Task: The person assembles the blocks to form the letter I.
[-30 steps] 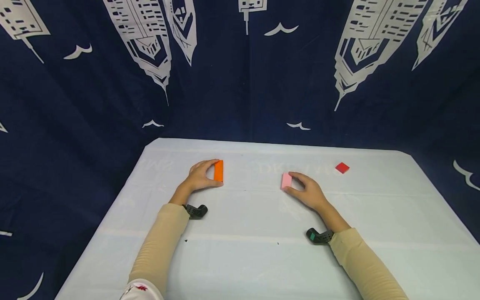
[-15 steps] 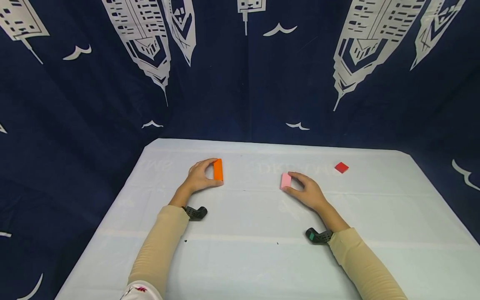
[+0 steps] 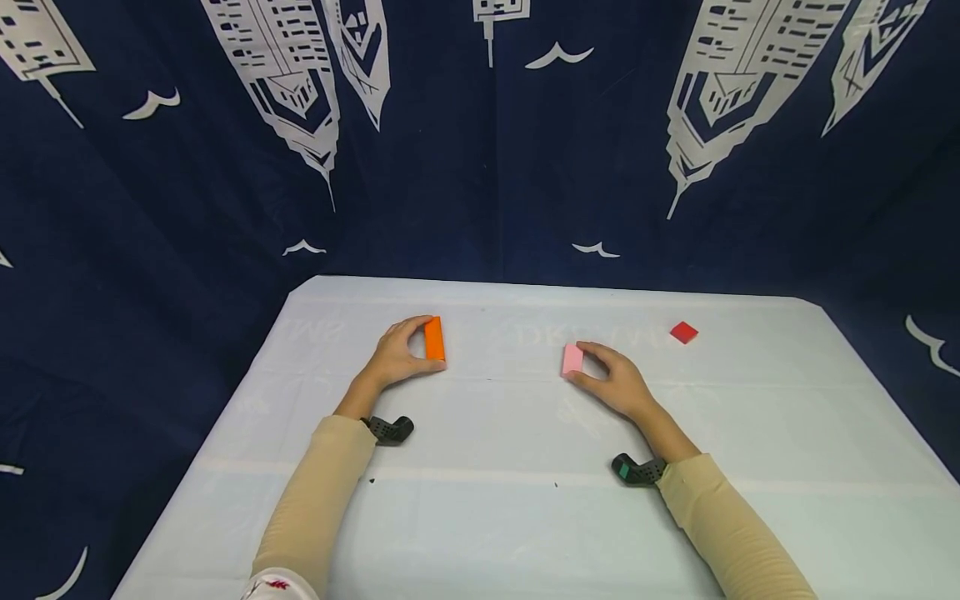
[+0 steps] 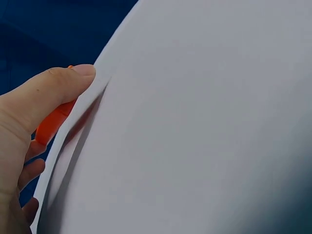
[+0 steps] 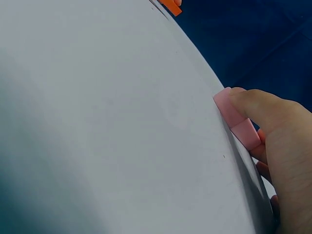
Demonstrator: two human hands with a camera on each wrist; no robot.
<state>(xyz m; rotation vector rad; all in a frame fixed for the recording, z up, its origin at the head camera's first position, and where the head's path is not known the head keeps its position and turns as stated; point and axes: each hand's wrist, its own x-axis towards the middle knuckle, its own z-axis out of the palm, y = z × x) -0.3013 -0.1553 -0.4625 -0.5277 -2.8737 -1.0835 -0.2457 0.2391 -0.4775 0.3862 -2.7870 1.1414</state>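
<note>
My left hand (image 3: 397, 354) pinches an orange block (image 3: 434, 339) lengthwise, thumb at its near end and fingers at its far end. In the left wrist view the thumb covers part of the orange block (image 4: 52, 122). Farther right, my right hand (image 3: 617, 383) pinches a shorter pink block (image 3: 572, 360) between thumb and fingertips. Two faces of the pink block (image 5: 236, 117) show in the right wrist view, close over the table. A red diamond-shaped piece (image 3: 684, 332) lies beyond the right hand, touched by neither hand.
A white-covered table (image 3: 495, 525) spreads under both arms, its far edge meeting a dark blue curtain (image 3: 450, 183) with white building prints. Black wrist-worn devices sit at the left wrist (image 3: 392, 430) and right wrist (image 3: 637, 471). Tiny dark specks dot the cloth.
The orange block and left hand have shifted very slightly left, the block's far end tilting a little leftward. The right hand and pink block stay about where they were.
</note>
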